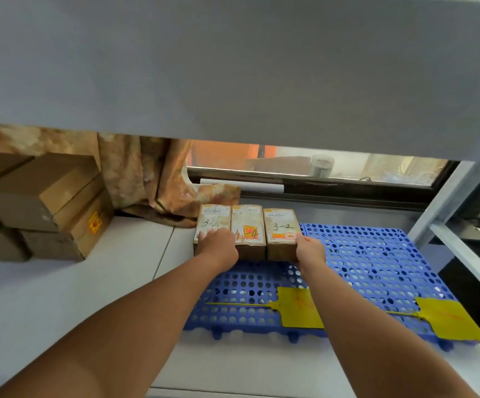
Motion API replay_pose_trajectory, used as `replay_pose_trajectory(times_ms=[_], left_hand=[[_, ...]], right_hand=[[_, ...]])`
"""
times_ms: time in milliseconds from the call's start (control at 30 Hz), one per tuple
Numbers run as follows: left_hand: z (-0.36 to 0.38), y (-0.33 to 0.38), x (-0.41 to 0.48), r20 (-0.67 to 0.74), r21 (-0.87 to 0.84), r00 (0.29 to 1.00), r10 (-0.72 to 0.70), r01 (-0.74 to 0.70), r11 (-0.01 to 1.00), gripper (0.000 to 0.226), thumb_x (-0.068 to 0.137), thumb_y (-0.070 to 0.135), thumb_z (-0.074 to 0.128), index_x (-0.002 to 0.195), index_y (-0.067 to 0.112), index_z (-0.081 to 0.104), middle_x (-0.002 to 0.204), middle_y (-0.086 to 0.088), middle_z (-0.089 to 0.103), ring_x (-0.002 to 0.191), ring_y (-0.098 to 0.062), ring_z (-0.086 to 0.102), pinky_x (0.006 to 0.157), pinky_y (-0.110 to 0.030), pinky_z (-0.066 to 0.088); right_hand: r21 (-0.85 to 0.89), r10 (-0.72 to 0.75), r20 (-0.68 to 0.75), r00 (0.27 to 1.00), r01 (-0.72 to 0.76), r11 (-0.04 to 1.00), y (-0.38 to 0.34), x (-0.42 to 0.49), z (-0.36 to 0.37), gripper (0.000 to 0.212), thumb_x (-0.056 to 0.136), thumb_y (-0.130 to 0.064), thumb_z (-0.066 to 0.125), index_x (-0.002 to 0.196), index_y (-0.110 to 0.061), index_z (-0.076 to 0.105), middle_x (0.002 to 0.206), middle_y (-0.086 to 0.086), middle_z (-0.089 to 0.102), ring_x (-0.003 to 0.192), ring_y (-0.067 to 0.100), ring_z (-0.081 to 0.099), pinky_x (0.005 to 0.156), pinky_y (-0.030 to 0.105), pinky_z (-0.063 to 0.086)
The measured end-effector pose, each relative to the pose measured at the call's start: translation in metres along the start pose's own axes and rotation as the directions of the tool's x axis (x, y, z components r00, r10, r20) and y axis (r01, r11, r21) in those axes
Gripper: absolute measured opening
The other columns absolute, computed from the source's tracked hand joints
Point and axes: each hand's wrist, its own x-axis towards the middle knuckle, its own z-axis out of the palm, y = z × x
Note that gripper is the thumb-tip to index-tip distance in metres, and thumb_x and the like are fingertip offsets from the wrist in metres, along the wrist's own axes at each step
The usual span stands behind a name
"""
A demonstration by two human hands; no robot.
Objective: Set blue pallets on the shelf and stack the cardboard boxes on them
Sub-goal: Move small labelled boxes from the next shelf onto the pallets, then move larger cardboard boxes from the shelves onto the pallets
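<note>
- Head view: the left hand (217, 246) has its fingers curled over the near top edge of the left box (212, 224). The right hand (310, 250) grips the near outer corner of the right box (281, 226).
- Between the two hands sits the middle box (248, 228), touched by neither. It seems to be held only by the squeeze from its neighbours, so if either hand eases off it could drop or skew out of the row.
- The row is at the far left corner of the blue pallets (370, 254), which lie on the shelf (61, 285) under and to the right of the hands. I cannot tell whether the boxes rest on the pallets or are just lifted.
- The outer side of the left box looks level with the pallet's edge. Pushed any further to the left, it may overhang and tip onto the bare shelf.
- Just beyond the left hand's fingertips hangs a curtain (147, 173). Pushing the row deeper could trap the cloth behind the boxes and leave them crooked.
- Under the forearms, nearer than the hands, lie two yellow tags (300, 307). A dragging arm could snag one and shift the pallets.
- An upper board (233, 67) hangs low above the hands, so a high lift risks knocking it.
</note>
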Motion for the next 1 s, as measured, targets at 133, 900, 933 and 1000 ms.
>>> replay_pose_trajectory(times_ms=[133, 900, 933, 1000], left_hand=[[0.005, -0.002, 0.001, -0.007, -0.138, 1.000, 0.002, -0.002, 0.990, 0.027, 0.087, 0.005, 0.045, 0.111, 0.009, 0.055, 0.116, -0.008, 0.050, 0.111, -0.028, 0.044, 0.094, -0.037, 0.042], [-0.094, -0.165, -0.026, -0.465, -0.191, 0.873, -0.148, 0.064, 0.979, 0.029, 0.090, 0.014, 0.049, 0.118, 0.015, 0.059, 0.124, -0.010, 0.050, 0.112, -0.030, 0.050, 0.089, -0.037, 0.044], [-0.101, -0.182, -0.029, -0.470, -0.192, 0.869, -0.158, 0.074, 0.979, 0.027, 0.089, 0.013, 0.048, 0.112, 0.014, 0.062, 0.122, -0.010, 0.052, 0.112, -0.030, 0.050, 0.089, -0.036, 0.043], [-0.116, -0.213, -0.033, -0.486, -0.178, 0.857, -0.171, 0.095, 0.979, 0.024, 0.090, 0.014, 0.047, 0.105, 0.013, 0.066, 0.119, -0.009, 0.056, 0.111, -0.028, 0.049, 0.088, -0.035, 0.043]], right_hand=[[-0.130, -0.056, 0.007, 0.998, 0.056, 0.990, -0.001, 0.001, 0.002, 0.030, 0.099, -0.033, 0.042, 0.105, -0.012, 0.064, 0.099, 0.010, 0.061, 0.096, 0.029, 0.057, 0.089, 0.044, 0.051], [-0.150, -0.610, 0.537, 0.583, 0.777, 0.611, -0.072, -0.160, 0.197, 0.034, 0.087, -0.013, 0.053, 0.120, -0.014, 0.057, 0.117, 0.010, 0.060, 0.109, 0.026, 0.056, 0.091, 0.037, 0.046], [-0.161, -0.599, 0.561, 0.571, 0.786, 0.597, -0.073, -0.169, 0.211, 0.032, 0.087, -0.015, 0.054, 0.119, -0.015, 0.059, 0.115, 0.009, 0.062, 0.107, 0.025, 0.057, 0.088, 0.034, 0.046], [-0.176, -0.583, 0.606, 0.542, 0.806, 0.566, -0.075, -0.187, 0.235, 0.033, 0.088, -0.015, 0.052, 0.120, -0.017, 0.060, 0.116, 0.007, 0.063, 0.109, 0.024, 0.056, 0.088, 0.034, 0.046]])
